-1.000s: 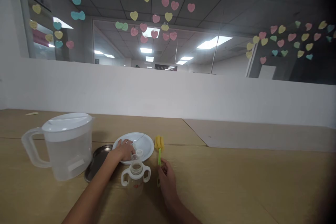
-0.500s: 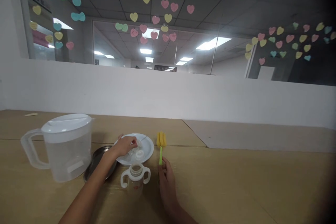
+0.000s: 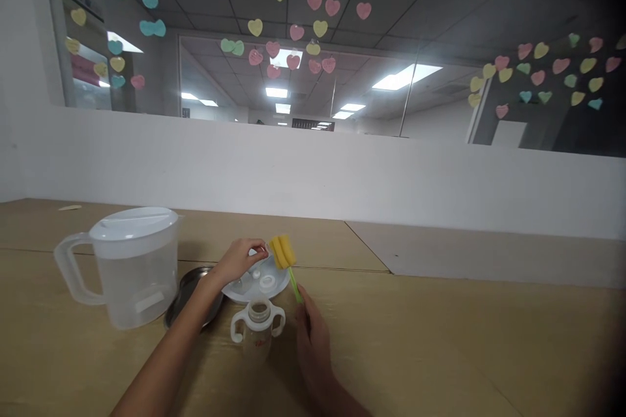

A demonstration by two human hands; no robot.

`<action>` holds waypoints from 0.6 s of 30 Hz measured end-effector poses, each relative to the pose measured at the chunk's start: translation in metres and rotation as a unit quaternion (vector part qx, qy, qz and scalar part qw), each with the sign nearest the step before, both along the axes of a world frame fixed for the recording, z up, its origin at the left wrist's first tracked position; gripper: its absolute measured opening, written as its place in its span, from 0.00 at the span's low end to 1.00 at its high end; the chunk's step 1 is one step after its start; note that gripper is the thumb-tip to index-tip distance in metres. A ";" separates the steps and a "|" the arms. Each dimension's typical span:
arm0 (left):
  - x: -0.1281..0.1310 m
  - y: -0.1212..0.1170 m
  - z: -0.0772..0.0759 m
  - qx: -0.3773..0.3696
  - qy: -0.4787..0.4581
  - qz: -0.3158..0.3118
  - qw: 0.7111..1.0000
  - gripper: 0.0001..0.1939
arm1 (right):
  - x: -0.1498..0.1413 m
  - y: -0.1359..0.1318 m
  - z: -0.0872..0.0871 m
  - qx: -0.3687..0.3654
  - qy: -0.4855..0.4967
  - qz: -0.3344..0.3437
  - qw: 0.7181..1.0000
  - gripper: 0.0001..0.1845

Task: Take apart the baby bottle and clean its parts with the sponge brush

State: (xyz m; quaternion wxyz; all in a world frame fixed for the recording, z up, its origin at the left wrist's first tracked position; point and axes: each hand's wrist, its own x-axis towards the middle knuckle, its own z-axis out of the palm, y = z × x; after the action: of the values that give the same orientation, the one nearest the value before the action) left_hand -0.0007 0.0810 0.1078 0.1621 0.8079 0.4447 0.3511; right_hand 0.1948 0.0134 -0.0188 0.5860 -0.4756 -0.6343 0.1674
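Note:
My right hand (image 3: 313, 339) is closed around the green handle of a bottle brush (image 3: 282, 252), whose yellow sponge head points up and to the left. Above the back of a white plate (image 3: 283, 283) my left hand (image 3: 243, 259) pinches a small pale piece, too small to make out, right beside the sponge. A white ring (image 3: 267, 283) and some small clear parts lie on the plate. In front of it, between my forearms, a clear baby bottle (image 3: 257, 332) with two white handles stands upright, its mouth uncovered.
A large lidded plastic pitcher (image 3: 134, 267) stands on the left. Partly under my left forearm lies a dark metal tray (image 3: 188, 293). A flat wooden piece (image 3: 70, 208) lies at the table's far left. Behind the table runs a white wall (image 3: 274, 169) with a window above.
My left hand has lifted off the plate and moved right, towards the sponge, with a small pale piece. My right hand has tilted the brush head to the left. The view has shifted slightly.

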 end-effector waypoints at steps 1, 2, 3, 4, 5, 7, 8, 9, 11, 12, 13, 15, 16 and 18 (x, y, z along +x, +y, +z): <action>0.000 -0.001 0.002 0.000 -0.012 -0.002 1.000 0.15 | 0.000 0.001 0.000 0.014 -0.005 0.005 1.000 0.25; 0.001 -0.002 0.003 -0.004 -0.024 -0.005 1.000 0.16 | 0.001 0.001 0.001 0.028 -0.009 0.008 1.000 0.24; 0.001 -0.003 0.005 -0.011 -0.034 -0.008 0.999 0.17 | 0.001 0.001 0.001 0.041 -0.013 0.011 0.999 0.24; 0.002 -0.004 0.007 -0.021 -0.043 -0.011 0.999 0.18 | 0.001 0.001 0.002 0.051 -0.015 0.014 0.999 0.24; 0.002 -0.005 0.009 -0.031 -0.050 -0.015 0.998 0.18 | 0.001 0.001 0.002 0.057 -0.017 0.017 0.998 0.24; 0.003 -0.007 0.012 -0.041 -0.049 -0.020 0.998 0.19 | 0.002 0.001 0.002 0.064 -0.014 0.021 0.998 0.23; 0.003 -0.008 0.014 -0.043 -0.042 -0.019 0.998 0.20 | 0.002 0.001 0.002 0.067 -0.011 0.025 0.997 0.23; 0.003 -0.010 0.015 -0.044 -0.034 -0.019 0.998 0.20 | 0.002 0.000 0.001 0.070 -0.009 0.029 0.997 0.23; 0.003 -0.011 0.018 -0.045 -0.036 -0.022 0.998 0.22 | 0.002 -0.001 0.002 0.079 -0.009 0.034 0.996 0.22; 0.002 -0.012 0.019 -0.045 -0.049 -0.026 0.997 0.23 | 0.002 -0.002 0.002 0.084 -0.012 0.037 0.996 0.22; 0.002 -0.013 0.020 -0.044 -0.069 -0.029 0.996 0.24 | 0.002 -0.003 0.003 0.088 -0.019 0.043 0.995 0.21; 0.002 -0.014 0.021 -0.036 -0.104 -0.026 0.994 0.26 | 0.001 -0.005 0.005 0.091 -0.041 0.059 0.993 0.21; 0.001 -0.015 0.022 -0.032 -0.111 -0.020 0.993 0.27 | 0.000 -0.007 0.006 0.088 -0.054 0.067 0.992 0.21; 0.001 -0.018 0.025 -0.028 -0.103 -0.014 0.994 0.26 | -0.001 -0.008 0.007 0.075 -0.067 0.069 0.993 0.21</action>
State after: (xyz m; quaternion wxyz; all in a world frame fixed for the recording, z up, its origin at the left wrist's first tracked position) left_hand 0.0008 0.0632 0.1326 0.2340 0.7688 0.4240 0.4176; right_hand 0.1935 0.0053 -0.0119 0.5631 -0.3957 -0.7143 0.1270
